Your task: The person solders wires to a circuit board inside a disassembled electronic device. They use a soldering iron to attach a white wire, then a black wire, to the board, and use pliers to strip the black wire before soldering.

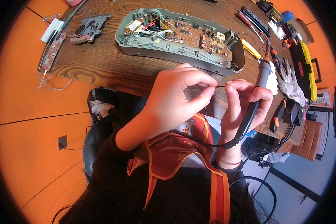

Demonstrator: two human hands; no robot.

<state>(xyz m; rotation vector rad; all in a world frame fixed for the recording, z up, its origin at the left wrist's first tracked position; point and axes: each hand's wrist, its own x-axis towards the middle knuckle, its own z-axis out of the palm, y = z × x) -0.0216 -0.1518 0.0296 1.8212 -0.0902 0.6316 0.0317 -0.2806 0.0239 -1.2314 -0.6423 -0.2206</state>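
My left hand (175, 93) pinches a thin dark wire (220, 86) between thumb and forefinger, in front of my chest at the table's near edge. My right hand (239, 99) is close beside it, with thumb and fingertips at the wire's other side. A soldering iron (264, 71) with a grey and black handle lies across that same right hand, tip pointing up and away. Its coiled cord sleeve hangs by my wrist. Just beyond my hands sits an opened grey-green device housing (158, 52), holding a brown circuit board (192, 37) and loose coloured wires.
The wooden table (89, 63) carries a dark mechanical part (91, 28) and a power strip (53, 52) at left. To the right lie a yellow-handled tool (251, 49), a grey work glove (290, 84), an orange-black cutter (277, 116) and a yellow-black toolbox (304, 71).
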